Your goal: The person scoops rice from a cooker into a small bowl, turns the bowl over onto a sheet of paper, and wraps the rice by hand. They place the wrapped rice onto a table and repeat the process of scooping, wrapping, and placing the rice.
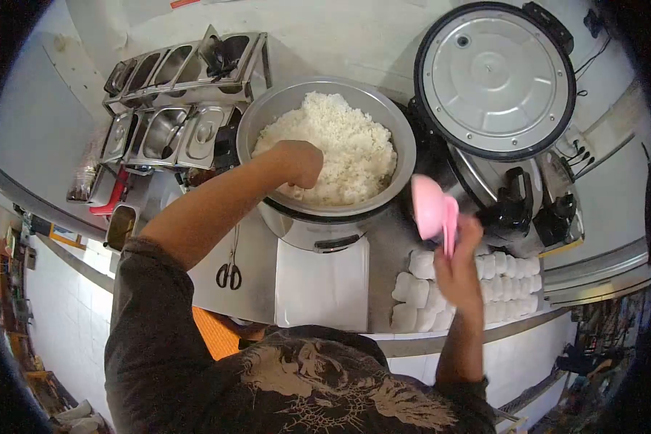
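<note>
A large rice cooker pot [401,145] filled with white cooked rice [347,148] stands at the centre of the counter. My left hand [296,165] is curled over the left side of the rice, inside the rim. Its fingers bend downward and out of sight, so what they hold, if anything, is hidden. To the right of the pot, my right hand [461,267] grips the handle of a pink plastic scoop [430,206], whose rounded cup points up. The scoop is in the air and slightly blurred.
A white tray [322,286] lies before the pot, with black-handled scissors [228,275] to its left. Rows of white packets [499,286] sit at the right. An open cooker lid [495,79] rises behind. Steel containers [163,134] stand on a rack at the left.
</note>
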`<state>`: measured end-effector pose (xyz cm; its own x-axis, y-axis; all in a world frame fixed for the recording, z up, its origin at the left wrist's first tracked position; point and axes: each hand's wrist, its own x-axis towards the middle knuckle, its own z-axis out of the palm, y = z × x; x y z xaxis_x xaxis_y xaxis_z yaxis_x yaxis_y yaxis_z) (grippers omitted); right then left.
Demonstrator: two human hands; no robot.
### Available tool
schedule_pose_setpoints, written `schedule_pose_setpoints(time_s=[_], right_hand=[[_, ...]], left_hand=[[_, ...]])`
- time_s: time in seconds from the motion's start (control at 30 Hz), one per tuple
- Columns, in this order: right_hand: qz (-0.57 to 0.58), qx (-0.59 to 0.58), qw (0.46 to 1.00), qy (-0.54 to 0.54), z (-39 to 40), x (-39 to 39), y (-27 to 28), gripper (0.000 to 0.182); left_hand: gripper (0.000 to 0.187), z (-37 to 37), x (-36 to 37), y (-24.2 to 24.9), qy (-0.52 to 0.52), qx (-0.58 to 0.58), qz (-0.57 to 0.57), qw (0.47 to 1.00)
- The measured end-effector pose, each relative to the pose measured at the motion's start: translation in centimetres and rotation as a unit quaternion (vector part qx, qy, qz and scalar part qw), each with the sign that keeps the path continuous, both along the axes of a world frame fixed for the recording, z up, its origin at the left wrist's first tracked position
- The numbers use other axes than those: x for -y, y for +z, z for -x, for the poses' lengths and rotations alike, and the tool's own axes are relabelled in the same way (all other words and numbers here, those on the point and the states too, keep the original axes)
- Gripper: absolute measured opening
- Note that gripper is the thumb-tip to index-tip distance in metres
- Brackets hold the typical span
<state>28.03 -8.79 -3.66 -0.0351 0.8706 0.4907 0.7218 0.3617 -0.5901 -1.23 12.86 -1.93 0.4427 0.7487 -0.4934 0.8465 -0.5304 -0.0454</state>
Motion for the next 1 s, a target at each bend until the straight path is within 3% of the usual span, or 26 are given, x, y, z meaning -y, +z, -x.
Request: schedule_pose_setpoints(time_s=[0.03, 0.13, 0.2, 0.27, 0.33, 0.43, 0.53, 0.63, 0.73, 0.83, 0.93, 1.0], right_hand=[[0.008, 0.01, 1.0, 0.025, 0.7, -2.2, 2.1, 0.056], [0.019, 0.095, 0.995, 0.035, 3.7, -10.1, 6.7, 0.053], [0.129, 0.338, 0.93, -0.061, 6.0, -14.1, 9.3, 0.045], [0.082, 0.452, 0.879, -0.125, 6.9, -18.4, 7.5, 0.029], [0.163, 0.422, 0.881, -0.139, 9.2, -21.0, 6.9, 0.029], [0.176, 0.487, 0.855, -0.035, 10.9, -24.2, 2.5, 0.026], [0.166, 0.455, 0.875, 0.021, 15.2, -28.0, -2.0, 0.023], [0.236, 0.411, 0.877, 0.076, 20.2, -27.3, 1.6, 0.026], [0.197, 0.467, 0.855, 0.113, 22.2, -25.9, 3.3, 0.025], [0.169, 0.511, 0.806, 0.244, 20.1, -27.1, 1.8, 0.025], [0.207, 0.47, 0.82, 0.253, 17.9, -24.5, 3.7, 0.027], [0.25, 0.451, 0.814, 0.267, 16.4, -22.8, 5.0, 0.028]], left_hand=[[0.038, 0.1, -0.4, -0.2, -0.009, -0.005, 0.028, 1.0], [0.033, 1.5, -2.4, -2.0, -0.033, 0.005, -0.069, 0.997], [0.029, 2.7, -2.6, 0.3, -0.058, 0.009, -0.101, 0.993], [0.027, 4.4, -2.2, 2.2, -0.06, 0.024, -0.118, 0.991], [0.025, 6.5, -1.5, 3.0, -0.037, 0.054, -0.135, 0.989], [0.022, 9.4, 2.1, 5.2, 0.038, 0.127, -0.201, 0.971], [0.022, 13.3, 4.7, 3.9, 0.122, 0.277, -0.277, 0.912], [0.019, 15.4, 8.3, 1.8, 0.243, 0.324, -0.292, 0.866], [0.02, 14.8, 10.9, -2.4, 0.268, 0.406, -0.29, 0.824], [0.02, 13.0, 12.2, -3.2, 0.319, 0.466, -0.217, 0.796], [0.019, 13.2, 11.8, -3.7, 0.264, 0.553, -0.263, 0.745], [0.021, 13.3, 11.5, -2.0, 0.254, 0.564, -0.246, 0.747]])
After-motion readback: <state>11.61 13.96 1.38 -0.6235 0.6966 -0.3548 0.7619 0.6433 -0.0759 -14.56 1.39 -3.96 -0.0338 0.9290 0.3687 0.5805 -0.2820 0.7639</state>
